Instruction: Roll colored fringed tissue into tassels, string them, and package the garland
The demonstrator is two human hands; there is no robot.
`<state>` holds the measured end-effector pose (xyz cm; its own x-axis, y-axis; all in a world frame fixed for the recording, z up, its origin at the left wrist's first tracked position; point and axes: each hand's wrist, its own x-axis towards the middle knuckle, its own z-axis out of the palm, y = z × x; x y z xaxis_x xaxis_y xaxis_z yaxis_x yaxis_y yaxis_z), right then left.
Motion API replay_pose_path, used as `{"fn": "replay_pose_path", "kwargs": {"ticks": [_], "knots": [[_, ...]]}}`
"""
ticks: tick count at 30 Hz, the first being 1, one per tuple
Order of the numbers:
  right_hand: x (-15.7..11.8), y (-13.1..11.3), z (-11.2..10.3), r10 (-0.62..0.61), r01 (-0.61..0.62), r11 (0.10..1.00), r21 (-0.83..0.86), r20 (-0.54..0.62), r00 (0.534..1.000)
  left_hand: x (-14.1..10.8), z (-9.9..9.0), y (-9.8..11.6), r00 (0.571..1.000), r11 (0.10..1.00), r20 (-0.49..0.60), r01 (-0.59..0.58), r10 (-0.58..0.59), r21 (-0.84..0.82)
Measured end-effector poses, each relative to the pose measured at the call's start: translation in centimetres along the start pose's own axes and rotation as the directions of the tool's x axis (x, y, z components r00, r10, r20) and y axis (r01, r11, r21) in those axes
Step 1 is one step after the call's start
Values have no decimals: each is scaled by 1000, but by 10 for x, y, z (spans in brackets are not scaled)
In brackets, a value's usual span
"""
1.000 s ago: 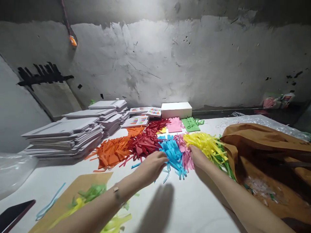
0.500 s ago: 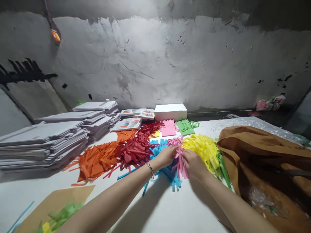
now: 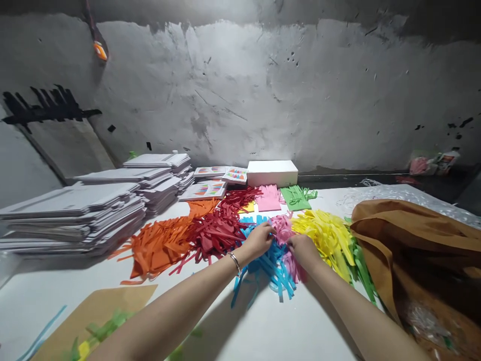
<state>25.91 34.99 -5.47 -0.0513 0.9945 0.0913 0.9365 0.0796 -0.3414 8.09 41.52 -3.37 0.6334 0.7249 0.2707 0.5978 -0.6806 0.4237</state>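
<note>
A bunch of pink fringed strips (image 3: 281,226) lies between my two hands, over a blue fringed bunch (image 3: 272,268). My left hand (image 3: 260,239), with a silver bangle at its wrist, pinches the left side of the pink strips. On their right side, my right hand (image 3: 305,252) has its fingers closed on the same strips. The exact grip of the fingertips is partly hidden. Yellow fringe (image 3: 323,233) spreads just right of my right hand, with green strips (image 3: 363,268) beyond it. Dark red fringe (image 3: 212,233) and orange fringe (image 3: 160,248) lie to the left.
Tall stacks of flat white cardboard (image 3: 97,215) stand at the left. Near the wall are a white box (image 3: 272,173), printed cards (image 3: 205,189), and folded pink (image 3: 268,198) and green (image 3: 296,198) fringe pieces. A brown fabric bag (image 3: 394,220) slumps at the right.
The view has turned slightly left. The pink strips look more gathered between my hands, and their hanging ends have shifted. The blue strips below are more spread out.
</note>
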Motion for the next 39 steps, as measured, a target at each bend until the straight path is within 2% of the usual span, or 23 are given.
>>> {"fn": "replay_pose_path", "kwargs": {"ticks": [5,11,14,19,22,27,31,39], "knots": [[6,12,-4,58,-54,996,73,-56,997,-1,7,8,995,996,57,-84,84,-5],[13,21,2,88,-76,991,112,-104,991,5,18,5,993,996,78,-87,85,22],[9,19,-2,33,-16,992,128,-133,991,7,22,2,994,996,77,-85,83,28],[-4,-1,-18,-155,184,976,118,-218,963,7,24,2,995,997,71,-75,73,26],[-6,-16,-21,-219,230,972,50,-162,962,8,23,2,995,997,76,-70,68,27],[-6,-24,-24,-139,133,976,-170,-26,990,8,21,4,994,998,90,-58,55,29],[-11,-20,-32,-121,135,947,-290,65,990,7,22,2,996,999,85,-33,29,40],[-10,-19,-32,-73,91,916,-390,60,996,8,27,-2,1000,999,27,-12,11,34]]}}
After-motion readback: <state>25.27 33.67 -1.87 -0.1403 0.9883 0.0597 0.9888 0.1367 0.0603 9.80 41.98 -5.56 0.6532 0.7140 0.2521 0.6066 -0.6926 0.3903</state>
